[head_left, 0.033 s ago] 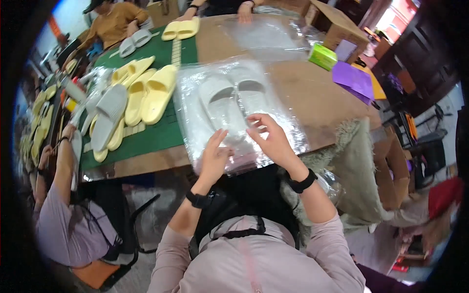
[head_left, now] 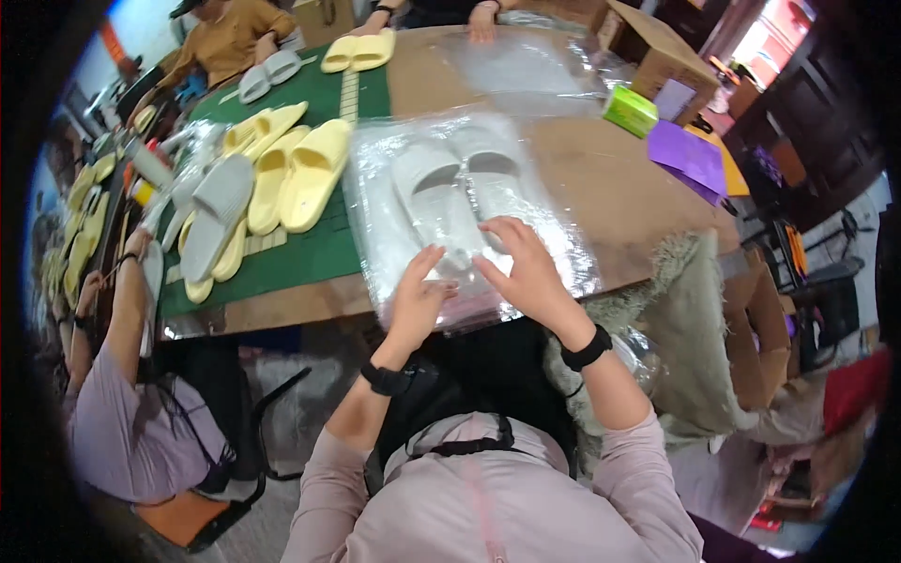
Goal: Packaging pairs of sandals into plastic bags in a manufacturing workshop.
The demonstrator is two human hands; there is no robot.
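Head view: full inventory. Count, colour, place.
Table: 1, brown, centre
Mat: 1, green, table left
Bag: 1+, clear, centre
Centre slippers: 2, grey, at bag, inside or atop unclear
Yellow slippers: several, yellow, mat and far left
Far yellow slippers: 2, yellow, far edge
Grey slipper: 1, grey, atop left pile
Far grey slippers: 2, grey, mat's end
Plastic sheets: uncountable, clear, far table
Cardboard boxes: several, brown, mostly right
Pack: 1, green, right
Purple sheet: 1, purple, right edge
Cloth: 1, grey-green, right
Coworkers: several, mixed tops, left and far
Wristbands: 2, black, own wrists
Left grip: 1, bare, over bag
Right grip: 1, bare, over bag
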